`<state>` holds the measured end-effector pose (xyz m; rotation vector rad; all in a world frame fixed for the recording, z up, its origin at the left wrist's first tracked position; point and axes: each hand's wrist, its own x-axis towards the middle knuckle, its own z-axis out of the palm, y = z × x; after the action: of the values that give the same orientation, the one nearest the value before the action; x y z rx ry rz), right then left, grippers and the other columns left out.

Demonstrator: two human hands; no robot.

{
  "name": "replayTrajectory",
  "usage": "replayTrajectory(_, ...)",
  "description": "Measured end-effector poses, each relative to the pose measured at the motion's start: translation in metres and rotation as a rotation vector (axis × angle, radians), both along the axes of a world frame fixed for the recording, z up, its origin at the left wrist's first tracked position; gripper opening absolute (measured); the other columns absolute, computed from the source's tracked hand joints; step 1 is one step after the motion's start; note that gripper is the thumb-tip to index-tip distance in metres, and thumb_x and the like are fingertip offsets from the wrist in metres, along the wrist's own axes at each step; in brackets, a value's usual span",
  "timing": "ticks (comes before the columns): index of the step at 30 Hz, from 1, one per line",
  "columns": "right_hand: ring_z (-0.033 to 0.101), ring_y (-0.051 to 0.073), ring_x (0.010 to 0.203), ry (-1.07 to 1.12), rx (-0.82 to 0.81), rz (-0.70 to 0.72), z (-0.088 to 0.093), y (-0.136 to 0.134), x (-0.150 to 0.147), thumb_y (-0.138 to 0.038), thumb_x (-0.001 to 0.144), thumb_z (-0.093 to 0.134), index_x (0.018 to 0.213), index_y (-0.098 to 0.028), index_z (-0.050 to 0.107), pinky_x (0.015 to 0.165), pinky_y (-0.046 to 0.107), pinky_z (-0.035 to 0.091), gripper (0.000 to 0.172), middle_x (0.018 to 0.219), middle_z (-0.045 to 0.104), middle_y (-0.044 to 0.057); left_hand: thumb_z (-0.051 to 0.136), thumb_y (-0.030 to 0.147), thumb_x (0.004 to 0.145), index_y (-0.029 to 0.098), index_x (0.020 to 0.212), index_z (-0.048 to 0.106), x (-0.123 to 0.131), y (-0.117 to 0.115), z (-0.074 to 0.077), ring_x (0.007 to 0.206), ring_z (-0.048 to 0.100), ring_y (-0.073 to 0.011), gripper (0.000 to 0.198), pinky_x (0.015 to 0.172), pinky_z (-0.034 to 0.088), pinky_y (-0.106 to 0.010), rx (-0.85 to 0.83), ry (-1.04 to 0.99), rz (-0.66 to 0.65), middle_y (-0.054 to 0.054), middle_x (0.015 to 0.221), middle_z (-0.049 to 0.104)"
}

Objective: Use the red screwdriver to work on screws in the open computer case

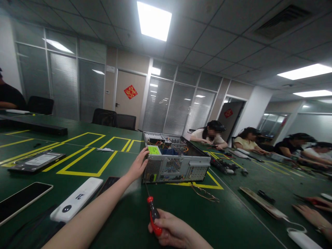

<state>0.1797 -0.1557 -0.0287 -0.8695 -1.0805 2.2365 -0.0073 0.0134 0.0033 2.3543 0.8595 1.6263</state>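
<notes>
A grey computer case (178,169) lies on the green table with its top uncovered and its rear panel facing me. Inside, several coloured wires and a bright yellow-green label (154,150) show near the left corner. My left hand (139,165) grips the case at that left side, fingers against its edge. Low in front, my right hand (169,226) is closed around the red and black handle of a screwdriver (153,212). Its thin shaft points up toward the lower left corner of the rear panel; whether the tip touches a screw there is too small to tell.
On the left lie a hard drive (38,160), a phone (23,200) and a white device marked 21 (77,199). Glasses (204,193) rest right of the case. A power bank (263,202) and another person's hand (308,214) are farther right. Co-workers sit along the table.
</notes>
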Motion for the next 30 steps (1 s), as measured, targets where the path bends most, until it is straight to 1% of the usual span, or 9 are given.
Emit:
replayTrajectory(3, 0.033, 0.001, 0.038, 0.014, -0.01, 0.005, 0.002, -0.001, 0.001, -0.029, 0.069, 0.068, 0.106, -0.02, 0.041, 0.044, 0.021, 0.014, 0.047, 0.074, 0.062, -0.002, 0.03, 0.033, 0.093, 0.022, 0.127, 0.037, -0.001, 0.001, 0.0, 0.133, 0.03, -0.021, 0.036, 0.11, 0.027, -0.044, 0.005, 0.002, 0.004, -0.011, 0.143, 0.032)
replayTrajectory(6, 0.044, 0.004, 0.043, 0.024, -0.049, 0.029, 0.0, 0.002, 0.002, -0.029, 0.07, 0.065, 0.116, -0.019, 0.041, 0.046, 0.021, 0.023, 0.053, 0.081, 0.065, 0.003, 0.03, 0.032, 0.094, 0.021, 0.127, 0.036, -0.001, 0.0, 0.001, 0.133, 0.031, -0.0207, 0.035, 0.11, 0.027, -0.043, 0.01, -0.001, 0.007, -0.011, 0.143, 0.032)
replayTrajectory(9, 0.053, 0.007, 0.053, 0.028, -0.072, 0.083, -0.004, 0.004, 0.001, -0.019, 0.066, 0.065, 0.115, -0.018, 0.045, 0.054, 0.024, 0.033, 0.053, 0.088, 0.066, 0.005, 0.03, 0.032, 0.094, 0.022, 0.126, 0.036, 0.0, -0.002, 0.002, 0.132, 0.032, -0.0203, 0.035, 0.11, 0.028, -0.043, 0.015, -0.004, 0.013, -0.011, 0.142, 0.032)
replayTrajectory(12, 0.055, 0.007, 0.056, 0.021, -0.047, 0.096, -0.008, 0.005, 0.001, -0.014, 0.064, 0.067, 0.112, -0.018, 0.048, 0.059, 0.026, 0.037, 0.051, 0.09, 0.066, 0.004, 0.03, 0.032, 0.094, 0.021, 0.127, 0.036, 0.001, -0.003, 0.002, 0.132, 0.032, -0.0203, 0.035, 0.109, 0.028, -0.043, 0.03, -0.008, 0.015, -0.011, 0.141, 0.034)
replayTrajectory(16, 0.055, 0.007, 0.057, 0.019, -0.031, 0.036, -0.01, 0.003, 0.001, -0.021, 0.066, 0.072, 0.112, -0.014, 0.051, 0.06, 0.027, 0.036, 0.051, 0.08, 0.063, 0.001, 0.03, 0.032, 0.094, 0.022, 0.128, 0.036, 0.001, -0.002, 0.001, 0.132, 0.032, -0.0202, 0.036, 0.109, 0.028, -0.044, 0.033, -0.008, 0.017, -0.01, 0.141, 0.034)
replayTrajectory(19, 0.052, 0.006, 0.054, 0.03, -0.039, -0.035, -0.01, 0.002, 0.001, -0.027, 0.063, 0.075, 0.098, -0.014, 0.054, 0.058, 0.027, 0.033, 0.043, 0.075, 0.059, -0.003, 0.03, 0.031, 0.094, 0.022, 0.128, 0.037, 0.001, -0.002, 0.001, 0.132, 0.033, -0.0201, 0.036, 0.109, 0.028, -0.043, 0.03, -0.007, 0.018, -0.01, 0.141, 0.033)
replayTrajectory(23, 0.053, 0.007, 0.053, 0.05, -0.041, -0.061, -0.014, 0.003, 0.0, -0.035, 0.061, 0.077, 0.085, -0.018, 0.046, 0.056, 0.026, 0.031, 0.042, 0.072, 0.059, -0.004, 0.03, 0.031, 0.094, 0.022, 0.127, 0.037, 0.002, -0.002, 0.001, 0.132, 0.033, -0.0201, 0.035, 0.109, 0.028, -0.043, 0.026, -0.011, 0.021, -0.01, 0.141, 0.034)
replayTrajectory(27, 0.051, 0.008, 0.045, 0.051, 0.012, 0.001, -0.017, 0.005, 0.001, -0.053, 0.072, 0.061, 0.091, -0.02, 0.043, 0.049, 0.024, 0.028, 0.042, 0.083, 0.065, 0.002, 0.031, 0.031, 0.094, 0.022, 0.127, 0.037, 0.001, -0.002, 0.001, 0.131, 0.032, -0.0201, 0.035, 0.109, 0.028, -0.043, 0.023, -0.011, 0.026, -0.01, 0.141, 0.034)
replayTrajectory(30, 0.046, 0.006, 0.04, 0.065, -0.022, 0.042, -0.015, 0.007, 0.003, -0.054, 0.079, 0.051, 0.103, -0.019, 0.046, 0.045, 0.023, 0.024, 0.043, 0.079, 0.064, 0.002, 0.03, 0.031, 0.094, 0.022, 0.127, 0.037, 0.001, -0.002, 0.002, 0.131, 0.033, -0.0201, 0.035, 0.109, 0.028, -0.043, 0.025, -0.006, 0.022, -0.01, 0.141, 0.033)
